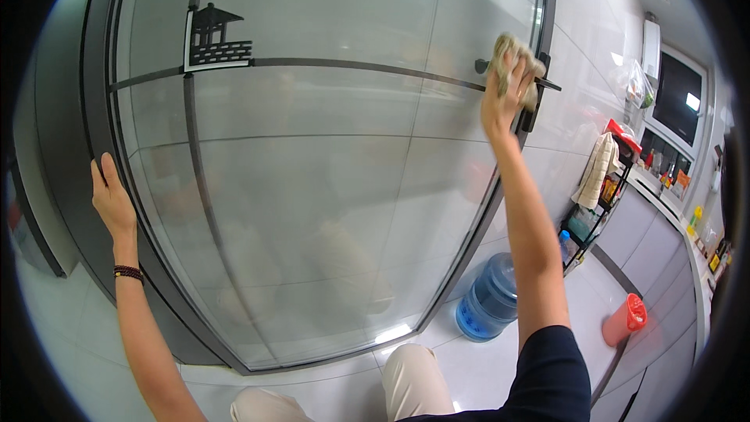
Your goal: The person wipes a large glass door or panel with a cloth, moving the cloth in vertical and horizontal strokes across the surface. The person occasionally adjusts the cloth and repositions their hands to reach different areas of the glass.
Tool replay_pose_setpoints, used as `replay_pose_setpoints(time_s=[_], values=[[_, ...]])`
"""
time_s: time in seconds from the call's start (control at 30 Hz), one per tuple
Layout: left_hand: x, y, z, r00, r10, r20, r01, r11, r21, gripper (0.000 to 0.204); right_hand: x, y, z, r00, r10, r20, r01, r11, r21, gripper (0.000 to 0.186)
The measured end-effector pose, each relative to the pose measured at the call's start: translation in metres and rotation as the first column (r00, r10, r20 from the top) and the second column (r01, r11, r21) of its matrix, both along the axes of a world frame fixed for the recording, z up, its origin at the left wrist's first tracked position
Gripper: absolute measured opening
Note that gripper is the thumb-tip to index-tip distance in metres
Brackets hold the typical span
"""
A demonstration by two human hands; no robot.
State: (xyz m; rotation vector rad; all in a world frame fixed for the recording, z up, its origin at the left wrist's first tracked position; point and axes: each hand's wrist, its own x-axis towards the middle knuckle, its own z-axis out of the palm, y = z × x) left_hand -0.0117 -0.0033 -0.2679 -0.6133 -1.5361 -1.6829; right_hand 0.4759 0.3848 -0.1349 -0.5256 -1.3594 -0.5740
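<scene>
A glass door point(312, 211) with a dark grey frame and a black pavilion-shaped decoration point(215, 35) stands before me. My right hand point(506, 101) reaches up to its right side, fingers bent over a crumpled beige cloth point(512, 47). The cloth lies against the glass and frame beside the black door handle point(549, 83), partly covering that area. On the left, my left hand point(114, 199) rests against the wide grey frame point(92, 101), its visible fingers stretched upward. Nothing shows in it, and a dark beaded bracelet point(127, 272) circles that wrist.
A large blue water bottle point(486, 305) stands on the floor below my right arm. Farther right are a black rack point(587, 227) with a cream towel point(598, 168), a red bin point(625, 320) and a counter point(660, 195) bearing bottles. A window point(678, 101) is beyond.
</scene>
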Motion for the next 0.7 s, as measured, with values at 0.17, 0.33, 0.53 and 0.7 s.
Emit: replay_pose_setpoints(time_s=[0.17, 0.33, 0.53, 0.7], values=[[0.006, 0.010, -0.001, 0.999, -0.025, -0.033, 0.026, 0.999, 0.030, 0.075, -0.047, -0.034, 0.077, 0.996, 0.086, -0.016, -0.085, 0.996, 0.026, 0.050], [0.010, -0.006, 0.004, 0.995, -0.052, 0.090, 0.057, 0.997, -0.048, 0.077, -0.198, -0.172, 0.017, 0.917, 0.210, 0.340, -0.279, 0.945, 0.169, 0.064], [-0.003, 0.006, 0.001, 0.997, -0.076, 0.008, 0.077, 0.995, -0.057, 0.074, -0.255, -0.232, -0.054, 0.681, 0.075, 0.728, -0.329, 0.920, 0.213, 0.048], [-0.018, -0.001, -0.004, 0.997, -0.082, -0.007, 0.082, 0.996, -0.030, 0.073, -0.182, -0.185, 0.025, 0.771, -0.024, 0.637, -0.124, 0.974, 0.188, 0.046]])
